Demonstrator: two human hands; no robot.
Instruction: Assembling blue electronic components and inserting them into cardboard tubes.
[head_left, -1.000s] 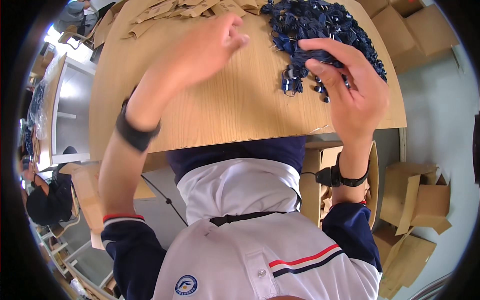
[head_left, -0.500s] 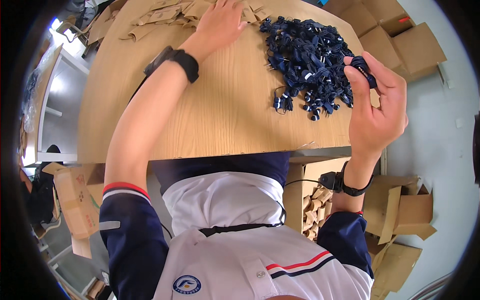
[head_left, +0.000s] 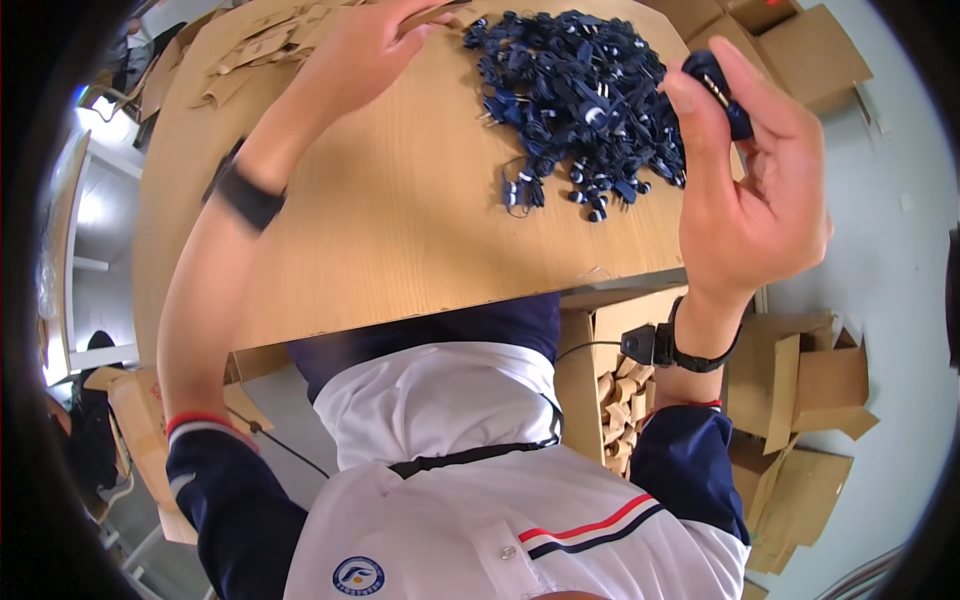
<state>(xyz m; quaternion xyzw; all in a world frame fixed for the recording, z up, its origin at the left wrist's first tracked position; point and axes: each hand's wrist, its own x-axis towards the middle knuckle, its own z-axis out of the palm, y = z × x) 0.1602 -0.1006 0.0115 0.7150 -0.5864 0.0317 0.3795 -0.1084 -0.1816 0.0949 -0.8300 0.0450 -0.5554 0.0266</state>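
Raised off the table's right side, my right hand (head_left: pixel 765 175) pinches a coiled bundle of dark blue wired earphones (head_left: pixel 737 118), with its metal plug showing between thumb and fingers. My left hand (head_left: pixel 365 55), at the far edge of the view, is closed on a flat brown paper sleeve (head_left: pixel 435 14), seen nearly edge-on. Between the hands lies a heap of dark earphones (head_left: pixel 590 110) with white-ringed earbuds. Several flat brown paper sleeves (head_left: pixel 270 45) are spread at the table's far left, beside my left forearm.
The wooden table (head_left: pixel 370 230) has a curved left side and a near edge at my waist. Below that edge, a cardboard box (head_left: pixel 577 375) holds many rolled brown paper pieces (head_left: pixel 622 410). More open cartons (head_left: pixel 815 385) stand on the floor to the right.
From the paper pile, my left hand has come back left and nearer, now with a paper sleeve in it. My right hand has risen slightly, still gripping the earphones. The view has shifted a little.
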